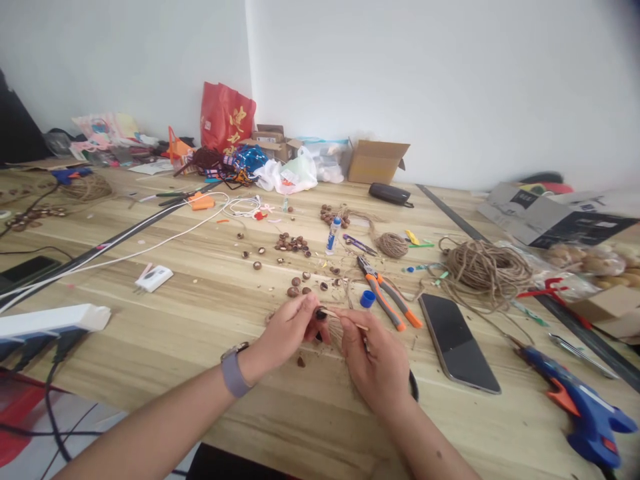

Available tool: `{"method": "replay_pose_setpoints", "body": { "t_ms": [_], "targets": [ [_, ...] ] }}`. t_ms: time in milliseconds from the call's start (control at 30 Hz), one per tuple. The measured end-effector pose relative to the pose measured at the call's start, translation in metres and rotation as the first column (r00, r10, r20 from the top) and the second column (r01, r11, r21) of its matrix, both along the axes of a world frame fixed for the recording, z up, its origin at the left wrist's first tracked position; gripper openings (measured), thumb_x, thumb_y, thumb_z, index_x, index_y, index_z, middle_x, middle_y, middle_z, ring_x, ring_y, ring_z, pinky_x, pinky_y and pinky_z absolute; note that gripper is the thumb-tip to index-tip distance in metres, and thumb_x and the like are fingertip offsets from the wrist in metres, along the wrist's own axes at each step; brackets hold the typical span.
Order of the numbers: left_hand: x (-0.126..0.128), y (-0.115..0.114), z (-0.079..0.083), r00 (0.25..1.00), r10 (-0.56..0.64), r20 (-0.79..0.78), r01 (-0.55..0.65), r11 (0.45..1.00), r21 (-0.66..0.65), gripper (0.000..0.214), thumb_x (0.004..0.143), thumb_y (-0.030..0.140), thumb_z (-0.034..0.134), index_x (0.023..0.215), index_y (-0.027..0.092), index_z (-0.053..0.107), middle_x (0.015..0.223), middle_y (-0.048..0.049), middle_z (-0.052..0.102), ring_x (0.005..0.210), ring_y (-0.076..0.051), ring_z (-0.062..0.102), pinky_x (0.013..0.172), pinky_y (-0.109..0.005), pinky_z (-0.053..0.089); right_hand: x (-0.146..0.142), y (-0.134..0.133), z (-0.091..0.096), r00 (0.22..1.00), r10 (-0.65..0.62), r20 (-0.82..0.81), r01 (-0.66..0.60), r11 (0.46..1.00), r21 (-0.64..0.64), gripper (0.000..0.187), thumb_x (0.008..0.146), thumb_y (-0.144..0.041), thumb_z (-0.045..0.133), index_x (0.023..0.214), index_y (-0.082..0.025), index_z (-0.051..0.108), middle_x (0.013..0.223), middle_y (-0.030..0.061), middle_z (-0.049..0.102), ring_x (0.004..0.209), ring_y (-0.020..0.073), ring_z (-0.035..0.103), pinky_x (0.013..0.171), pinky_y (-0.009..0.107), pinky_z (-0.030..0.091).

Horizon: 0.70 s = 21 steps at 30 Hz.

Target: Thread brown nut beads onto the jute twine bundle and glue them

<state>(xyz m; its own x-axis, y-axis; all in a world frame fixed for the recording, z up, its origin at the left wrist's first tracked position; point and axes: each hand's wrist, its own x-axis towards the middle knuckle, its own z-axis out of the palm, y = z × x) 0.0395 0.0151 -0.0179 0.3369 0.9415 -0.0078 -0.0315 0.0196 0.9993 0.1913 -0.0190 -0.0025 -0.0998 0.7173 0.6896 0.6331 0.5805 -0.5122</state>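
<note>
My left hand (290, 325) is closed around a small, round nut shell (321, 314) with a dark opening. Between the thumb and fingers of my right hand (376, 357) is a thin wooden stick (345, 316), its tip at the shell's opening. Beyond my hands lie several loose brown nut shells (293, 244), some cracked and showing pale or dark insides. A blue-and-white glue tube (333, 235) stands upright behind them, and a blue cap (367, 299) rests on the table nearer to me. Thin twine lies partly hidden beneath my hands.
Right of my hands are orange-handled pliers (387, 293), a phone (460, 343), a coil of rope (487, 270) and a blue glue gun (575, 403). A white power strip (55, 327) and cables occupy the left. Bags and a cardboard box (377, 161) line the wall.
</note>
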Motion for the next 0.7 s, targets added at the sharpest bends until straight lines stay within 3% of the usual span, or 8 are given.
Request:
{"method": "replay_pose_setpoints", "body": {
  "t_ms": [133, 333, 500, 700],
  "targets": [
    [-0.001, 0.002, 0.003, 0.995, 0.046, 0.088, -0.037, 0.994, -0.099, 0.043, 0.087, 0.059, 0.042, 0.078, 0.019, 0.052, 0.059, -0.0023, 0.064, 0.05, -0.011, 0.046, 0.047, -0.022, 0.03, 0.003, 0.003, -0.004, 0.989, 0.009, -0.15, -0.023, 0.995, -0.092, 0.02, 0.094, -0.029, 0.044, 0.092, -0.021, 0.062, 0.047, -0.0059, 0.053, 0.038, 0.0107, 0.051, 0.041, 0.021, 0.039],
    [-0.003, 0.006, 0.011, 0.975, 0.009, 0.224, 0.043, 0.973, -0.227, 0.034, 0.075, 0.047, 0.066, 0.081, 0.018, 0.05, 0.062, 0.0007, 0.063, 0.047, -0.006, 0.04, 0.044, -0.018, 0.022, 0.006, 0.012, -0.006, 0.952, -0.04, -0.302, -0.025, 0.978, -0.208, 0.025, 0.094, -0.035, 0.044, 0.091, -0.017, 0.061, 0.045, -0.0059, 0.051, 0.036, 0.0103, 0.049, 0.038, 0.022, 0.038],
    [-0.003, 0.007, 0.013, 0.968, 0.004, 0.252, 0.051, 0.976, -0.213, 0.03, 0.076, 0.042, 0.065, 0.075, 0.016, 0.052, 0.065, -0.0001, 0.061, 0.049, -0.005, 0.039, 0.045, -0.018, 0.024, 0.006, 0.014, -0.004, 0.947, -0.085, -0.31, 0.015, 0.975, -0.223, 0.027, 0.093, -0.038, 0.044, 0.09, -0.017, 0.062, 0.043, -0.0062, 0.051, 0.035, 0.0101, 0.049, 0.039, 0.022, 0.039],
    [-0.002, 0.008, 0.012, 0.961, 0.057, 0.27, -0.007, 0.983, -0.184, 0.022, 0.075, 0.033, 0.057, 0.064, 0.017, 0.047, 0.052, 0.0039, 0.05, 0.045, -0.006, 0.033, 0.042, -0.019, 0.022, 0.006, 0.015, -0.006, 0.95, -0.084, -0.302, 0.015, 0.975, -0.224, 0.028, 0.093, -0.039, 0.044, 0.089, -0.018, 0.062, 0.042, -0.0064, 0.052, 0.034, 0.0104, 0.049, 0.04, 0.023, 0.039]
  ]
}}
